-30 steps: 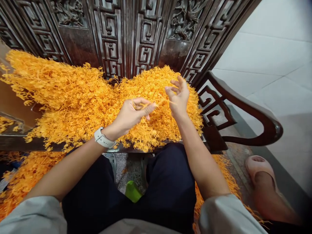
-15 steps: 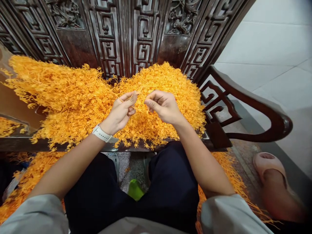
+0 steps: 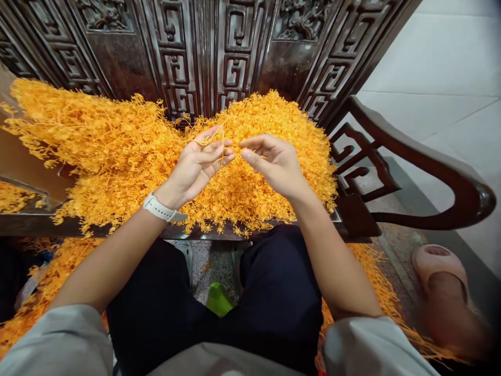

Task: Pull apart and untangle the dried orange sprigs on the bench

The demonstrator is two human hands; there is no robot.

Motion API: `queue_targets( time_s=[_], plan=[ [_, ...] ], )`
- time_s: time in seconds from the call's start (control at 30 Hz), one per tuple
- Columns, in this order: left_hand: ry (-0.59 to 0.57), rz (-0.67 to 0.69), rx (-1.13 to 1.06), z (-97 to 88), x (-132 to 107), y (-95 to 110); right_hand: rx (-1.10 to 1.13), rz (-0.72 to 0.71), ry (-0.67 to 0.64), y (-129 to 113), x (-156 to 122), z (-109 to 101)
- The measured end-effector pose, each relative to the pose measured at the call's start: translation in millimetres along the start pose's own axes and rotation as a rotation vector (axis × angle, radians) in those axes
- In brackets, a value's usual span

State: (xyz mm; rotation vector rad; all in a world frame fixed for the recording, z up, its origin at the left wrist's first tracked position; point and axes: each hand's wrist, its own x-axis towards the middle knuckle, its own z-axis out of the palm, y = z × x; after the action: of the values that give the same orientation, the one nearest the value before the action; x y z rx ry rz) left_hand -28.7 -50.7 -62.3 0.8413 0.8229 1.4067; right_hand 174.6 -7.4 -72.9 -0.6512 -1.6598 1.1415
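A big heap of orange sprigs [image 3: 117, 151] covers the seat of a dark carved wooden bench [image 3: 219, 57]. My left hand [image 3: 198, 167], with a white watch on the wrist, is pinched on a thin orange sprig [image 3: 219, 143] above the heap. My right hand [image 3: 274, 164] meets it from the right, thumb and fingers pinched on the same sprig. Both hands hover over the middle of the heap, fingertips almost touching.
The bench's curved armrest [image 3: 430, 172] runs along the right. More orange sprigs [image 3: 47, 277] lie on the floor at the left and right of my legs. A pink slipper [image 3: 442, 271] is on the floor at right; a green object [image 3: 217, 300] shows between my knees.
My right hand, open and raised a second ago, came down and pinched the sprig held by my left hand. Both hands have since shifted slightly upward over the heap.
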Motion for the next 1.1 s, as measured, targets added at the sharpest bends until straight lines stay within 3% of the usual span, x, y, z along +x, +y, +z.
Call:
queue_targets(
  time_s=[0.1,0.3,0.5,0.7,0.77,0.93,1.1],
  plan=[
    [-0.049,0.02,0.102,1.4,-1,-2,-0.097,-0.022,-0.007,9,1,12],
    [-0.118,0.041,0.22,2.7,-6,-3,-0.075,-0.042,0.021,14,2,11],
    [-0.073,0.056,0.348,-3.2,-1,-15,-0.034,-0.052,0.021,7,2,18],
    [-0.304,0.073,0.624,-8.6,-2,-17,0.04,-0.029,0.22,2,5,8],
    [-0.321,0.085,0.621,-7.5,-4,-16,0.069,-0.018,0.243,6,6,0],
    [-0.147,0.205,0.554,-2.8,-2,-17,0.102,0.018,0.198,17,8,-16],
    [0.057,0.194,0.409,2.8,2,-19,0.141,0.141,0.103,16,4,-3]
  ],
)
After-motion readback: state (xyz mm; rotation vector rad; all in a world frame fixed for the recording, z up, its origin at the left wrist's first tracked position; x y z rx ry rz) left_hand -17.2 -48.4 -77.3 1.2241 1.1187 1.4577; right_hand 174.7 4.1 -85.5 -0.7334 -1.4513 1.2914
